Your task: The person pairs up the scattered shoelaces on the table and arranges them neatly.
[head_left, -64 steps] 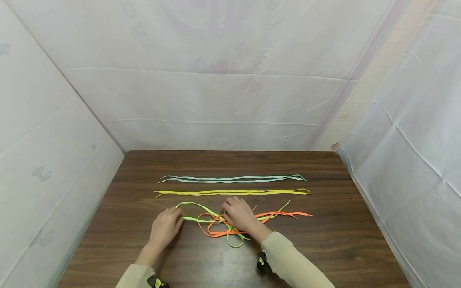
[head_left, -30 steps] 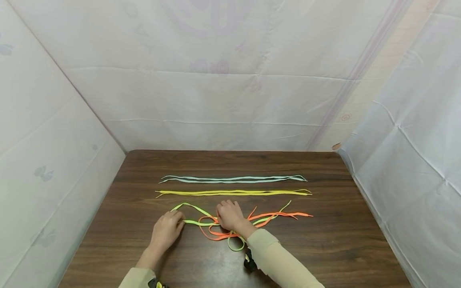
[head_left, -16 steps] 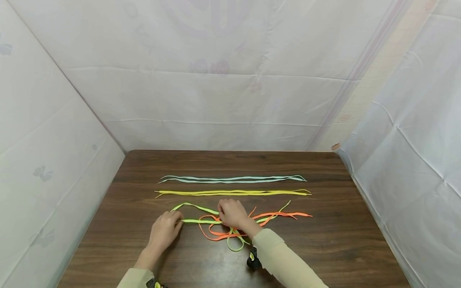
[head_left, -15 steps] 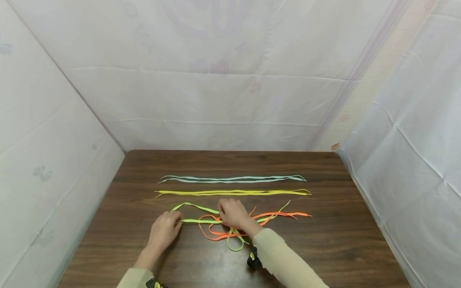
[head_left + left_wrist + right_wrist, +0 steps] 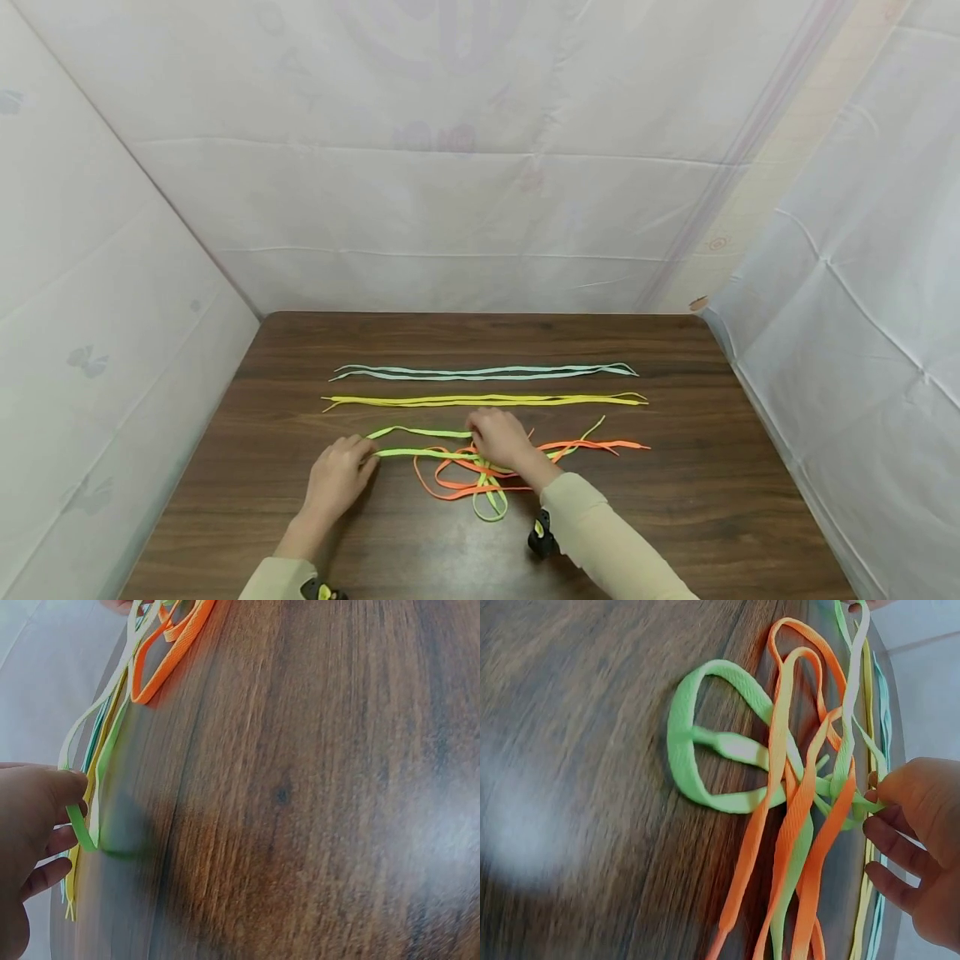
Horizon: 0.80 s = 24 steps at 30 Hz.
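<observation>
A lime-green shoelace (image 5: 427,452) runs in two strands from my left hand (image 5: 337,477) rightward to a loose tangle. In the left wrist view, thumb and forefinger pinch its bend (image 5: 81,827). My right hand (image 5: 501,437) pinches the same lace at the tangle's far side; the right wrist view shows it between thumb and fingertips (image 5: 877,801). An orange shoelace (image 5: 450,497) loops through the tangle, its ends lying to the right. A round green loop (image 5: 681,739) lies on the near side.
Beyond the tangle, a yellow shoelace (image 5: 450,404) and a pale blue one (image 5: 450,377) lie doubled and straight across the brown wooden table (image 5: 675,517). Pale fabric walls (image 5: 480,233) enclose its back and sides.
My right hand has shifted right and slightly away, drawing the green strands straighter. My left hand keeps its hold, nearly in place. The yellow and pale blue laces stay put.
</observation>
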Each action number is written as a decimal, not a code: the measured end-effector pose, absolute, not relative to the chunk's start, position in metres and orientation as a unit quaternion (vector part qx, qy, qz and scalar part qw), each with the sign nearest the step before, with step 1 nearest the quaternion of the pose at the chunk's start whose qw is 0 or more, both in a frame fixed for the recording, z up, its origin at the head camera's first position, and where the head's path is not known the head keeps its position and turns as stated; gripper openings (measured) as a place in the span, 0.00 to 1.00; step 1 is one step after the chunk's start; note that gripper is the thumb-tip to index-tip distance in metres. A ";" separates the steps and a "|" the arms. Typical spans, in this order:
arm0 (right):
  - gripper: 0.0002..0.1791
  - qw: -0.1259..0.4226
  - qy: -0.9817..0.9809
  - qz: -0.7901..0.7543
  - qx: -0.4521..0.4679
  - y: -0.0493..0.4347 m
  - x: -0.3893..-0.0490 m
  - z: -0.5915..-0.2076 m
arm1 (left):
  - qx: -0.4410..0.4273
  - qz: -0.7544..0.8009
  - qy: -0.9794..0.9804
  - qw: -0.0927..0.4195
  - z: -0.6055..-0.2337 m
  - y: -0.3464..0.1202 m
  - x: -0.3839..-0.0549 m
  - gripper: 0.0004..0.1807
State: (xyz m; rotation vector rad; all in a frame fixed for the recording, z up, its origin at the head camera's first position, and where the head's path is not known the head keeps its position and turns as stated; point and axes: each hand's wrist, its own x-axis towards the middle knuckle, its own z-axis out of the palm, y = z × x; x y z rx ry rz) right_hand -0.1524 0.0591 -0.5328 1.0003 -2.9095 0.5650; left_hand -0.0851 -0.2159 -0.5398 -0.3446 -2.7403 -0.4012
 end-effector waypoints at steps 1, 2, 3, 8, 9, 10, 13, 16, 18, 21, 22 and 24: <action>0.07 0.009 -0.929 0.182 0.321 0.061 -0.152 -0.532 | -0.121 -0.141 -0.967 0.173 -0.540 -0.216 -0.085 0.08; 0.06 0.012 -0.928 0.184 0.323 0.063 -0.152 -0.532 | -0.119 -0.141 -0.968 0.171 -0.539 -0.217 -0.086 0.08; 0.06 0.016 -0.927 0.187 0.324 0.065 -0.152 -0.532 | -0.118 -0.141 -0.968 0.171 -0.539 -0.217 -0.086 0.08; 0.04 0.039 -0.924 0.191 0.328 0.075 -0.153 -0.531 | -0.115 -0.140 -0.968 0.175 -0.536 -0.219 -0.086 0.08; 0.03 0.041 -0.925 0.190 0.327 0.077 -0.153 -0.531 | -0.114 -0.140 -0.968 0.176 -0.535 -0.219 -0.086 0.08; 0.03 0.042 -0.925 0.188 0.327 0.079 -0.154 -0.530 | -0.113 -0.141 -0.968 0.176 -0.535 -0.220 -0.086 0.08; 0.03 0.038 -0.927 0.186 0.323 0.086 -0.154 -0.529 | -0.108 -0.142 -0.968 0.178 -0.534 -0.221 -0.087 0.08; 0.03 0.033 -0.928 0.184 0.321 0.092 -0.154 -0.529 | -0.106 -0.144 -0.967 0.182 -0.534 -0.222 -0.087 0.08; 0.02 0.035 -0.930 0.180 0.320 0.095 -0.154 -0.528 | -0.105 -0.145 -0.966 0.187 -0.534 -0.223 -0.087 0.08; 0.03 0.042 -0.930 0.174 0.320 0.101 -0.154 -0.526 | -0.105 -0.147 -0.964 0.197 -0.533 -0.225 -0.088 0.08; 0.03 0.044 -0.931 0.170 0.321 0.103 -0.154 -0.526 | -0.104 -0.148 -0.963 0.200 -0.532 -0.225 -0.088 0.08; 0.03 0.050 -0.931 0.163 0.323 0.107 -0.154 -0.525 | -0.101 -0.149 -0.963 0.203 -0.532 -0.227 -0.088 0.09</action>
